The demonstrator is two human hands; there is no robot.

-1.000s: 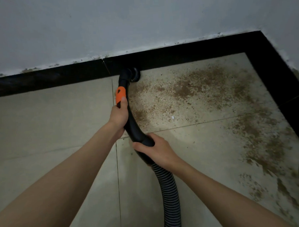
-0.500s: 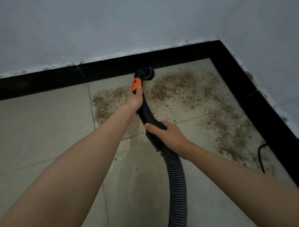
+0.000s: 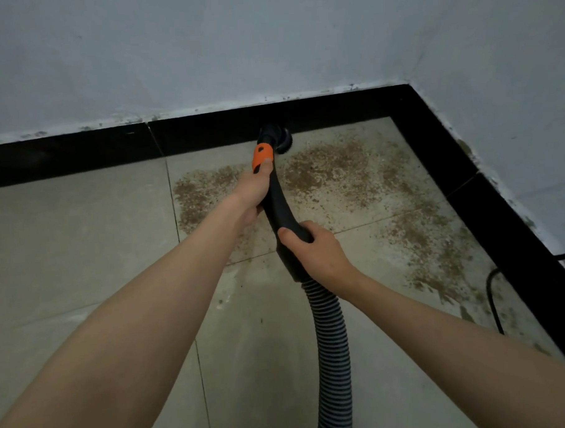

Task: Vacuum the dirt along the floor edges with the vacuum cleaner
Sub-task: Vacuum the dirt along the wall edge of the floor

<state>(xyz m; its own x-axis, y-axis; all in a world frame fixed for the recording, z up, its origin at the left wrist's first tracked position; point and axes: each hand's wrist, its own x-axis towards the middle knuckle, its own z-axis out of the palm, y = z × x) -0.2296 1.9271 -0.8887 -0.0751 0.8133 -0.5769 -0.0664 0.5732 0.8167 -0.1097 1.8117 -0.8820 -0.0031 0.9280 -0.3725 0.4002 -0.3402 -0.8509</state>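
brown dirt [image 3: 331, 173] covered the tiled floor [image 3: 65, 239] by the black skirting [image 3: 77, 151] near the corner; both hands' fingers grasped the vacuum wand [image 3: 282, 210], left hand [image 3: 252, 192] ahead of right hand [image 3: 315, 248].

Glossy black skirting [image 3: 466, 160], ribbed hose [image 3: 332, 341]

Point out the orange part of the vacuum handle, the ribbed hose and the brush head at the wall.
orange collar [image 3: 261, 155]: head view, its front face.
ribbed hose [image 3: 332, 347]: head view, mid-length.
brush head [image 3: 280, 142]: head view, its bristles by the black skirting.
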